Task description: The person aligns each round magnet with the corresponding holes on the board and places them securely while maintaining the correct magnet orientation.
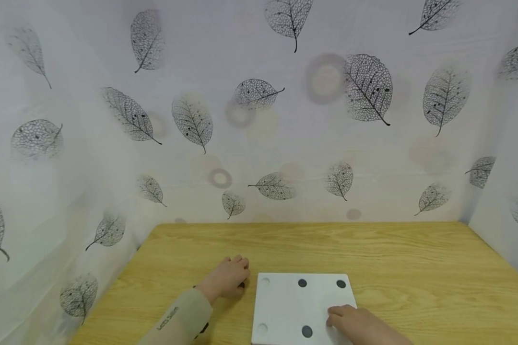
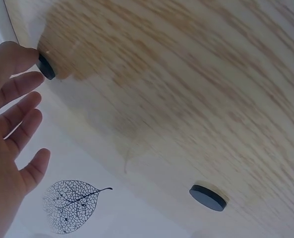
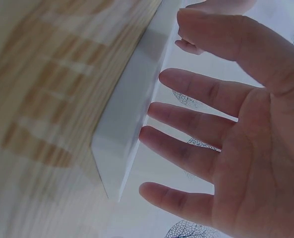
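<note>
At the left of the white board, my left hand is low over the table. Its thumb and index finger pinch the edge of a small black disc, while the other fingers are spread apart. A second black disc lies on the table in the left wrist view. My right hand rests on the right side of the white board, fingers extended with their tips at its surface. Dark discs sit in several of the board's round spots; two pale recesses show along its left side.
The wood-grain table extends around the board, mostly to the right and behind. A pale curtain printed with leaves rises behind the table and along both sides. A dark strap shows by the left sleeve.
</note>
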A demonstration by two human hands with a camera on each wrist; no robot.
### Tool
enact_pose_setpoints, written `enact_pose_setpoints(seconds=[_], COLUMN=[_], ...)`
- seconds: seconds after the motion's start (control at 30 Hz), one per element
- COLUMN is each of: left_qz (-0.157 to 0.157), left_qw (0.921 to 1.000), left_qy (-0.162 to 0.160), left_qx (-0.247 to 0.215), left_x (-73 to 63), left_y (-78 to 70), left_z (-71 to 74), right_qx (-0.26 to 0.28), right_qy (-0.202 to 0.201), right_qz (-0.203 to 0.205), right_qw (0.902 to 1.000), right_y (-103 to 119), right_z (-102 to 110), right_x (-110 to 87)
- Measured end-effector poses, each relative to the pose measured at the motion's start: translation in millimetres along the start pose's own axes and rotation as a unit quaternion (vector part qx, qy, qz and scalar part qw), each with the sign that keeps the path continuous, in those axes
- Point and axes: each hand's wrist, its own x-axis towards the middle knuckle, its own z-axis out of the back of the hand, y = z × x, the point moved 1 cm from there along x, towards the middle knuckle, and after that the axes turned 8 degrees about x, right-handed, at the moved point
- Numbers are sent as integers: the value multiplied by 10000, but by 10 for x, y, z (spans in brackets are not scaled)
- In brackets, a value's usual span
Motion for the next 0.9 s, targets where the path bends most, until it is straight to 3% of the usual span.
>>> enact_pose_setpoints(seconds=[0.53,0.9], left_qz=[105,185], left_qw=[9999,9997], left_qy=[87,148], left_qx=[-65,-82], left_x=[-14,-32], left_y=[19,19], left_z=[-40,-27], right_qx=[65,-129], right_qy=[82,16], right_qz=[-256,-176], right_qw=[9996,9998], right_y=[26,35], right_z=[7,1], right_x=[13,22])
